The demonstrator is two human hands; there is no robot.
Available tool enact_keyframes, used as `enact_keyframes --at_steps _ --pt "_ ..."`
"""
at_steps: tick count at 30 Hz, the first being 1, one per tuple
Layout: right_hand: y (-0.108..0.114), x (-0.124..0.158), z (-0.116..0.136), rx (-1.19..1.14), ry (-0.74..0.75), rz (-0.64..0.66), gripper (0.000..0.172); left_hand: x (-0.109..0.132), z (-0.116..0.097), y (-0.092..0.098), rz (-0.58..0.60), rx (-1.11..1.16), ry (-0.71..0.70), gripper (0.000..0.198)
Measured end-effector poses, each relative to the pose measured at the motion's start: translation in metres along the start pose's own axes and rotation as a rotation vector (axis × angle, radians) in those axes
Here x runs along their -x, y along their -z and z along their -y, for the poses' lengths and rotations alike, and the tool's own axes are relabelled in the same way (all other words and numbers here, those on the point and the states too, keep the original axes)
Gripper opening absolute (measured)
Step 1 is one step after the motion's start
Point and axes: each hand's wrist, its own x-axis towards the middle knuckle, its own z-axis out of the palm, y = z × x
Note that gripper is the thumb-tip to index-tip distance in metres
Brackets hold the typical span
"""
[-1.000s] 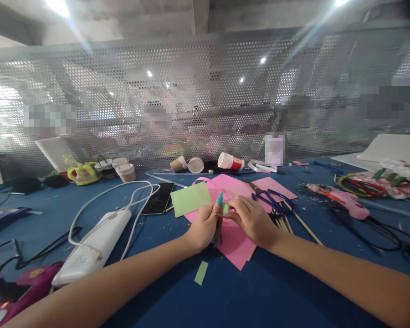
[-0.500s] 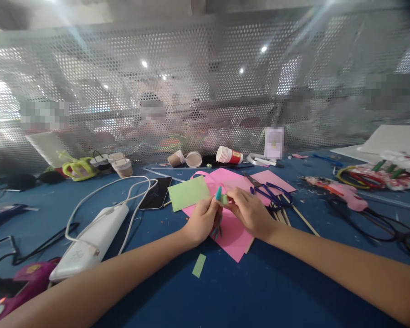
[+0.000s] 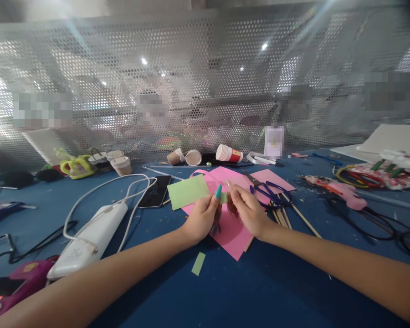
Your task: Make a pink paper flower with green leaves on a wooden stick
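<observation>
My left hand (image 3: 200, 219) is closed on a small light-green paper strip (image 3: 224, 198), pinched beside the thumb with its long teal nail. Thin dark-green pieces poke out beneath those fingers; I cannot make out what they are. Just right of the strip is my right hand (image 3: 251, 212), fingers loosely bent and apart, the lower ones blurred. Its fingertips are close to the strip's end; whether they touch it is unclear. Under both hands lie pink paper sheets (image 3: 230, 237) and a larger light-green sheet (image 3: 187, 191). Another green strip (image 3: 198, 263) lies nearer me on the blue table.
Blue-handled scissors (image 3: 273, 193) and wooden sticks (image 3: 283, 216) lie beside my right hand. To the left are a phone (image 3: 155, 191), a white power strip (image 3: 89, 241) and a magenta glue gun (image 3: 23, 282). A pink glue gun (image 3: 345, 191) lies right; paper cups (image 3: 228, 153) stand behind.
My right fingers have loosened from their pinch at the green strip and spread slightly to the right. My left hand keeps its hold, nearly still.
</observation>
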Motion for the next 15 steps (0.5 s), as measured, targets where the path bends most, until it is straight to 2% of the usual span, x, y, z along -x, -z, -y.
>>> enact_keyframes --at_steps 4,7,15 --pt "-0.007 0.001 0.002 -0.109 -0.081 -0.057 0.041 0.001 0.0 0.0 0.029 -0.037 -0.024 0.051" --pt "-0.008 0.002 0.004 -0.115 -0.074 -0.081 0.038 0.002 0.0 0.001 0.046 -0.063 -0.05 0.05" --pt "-0.008 0.01 0.005 0.121 -0.007 -0.138 0.03 0.005 -0.001 0.001 0.076 -0.11 -0.04 0.047"
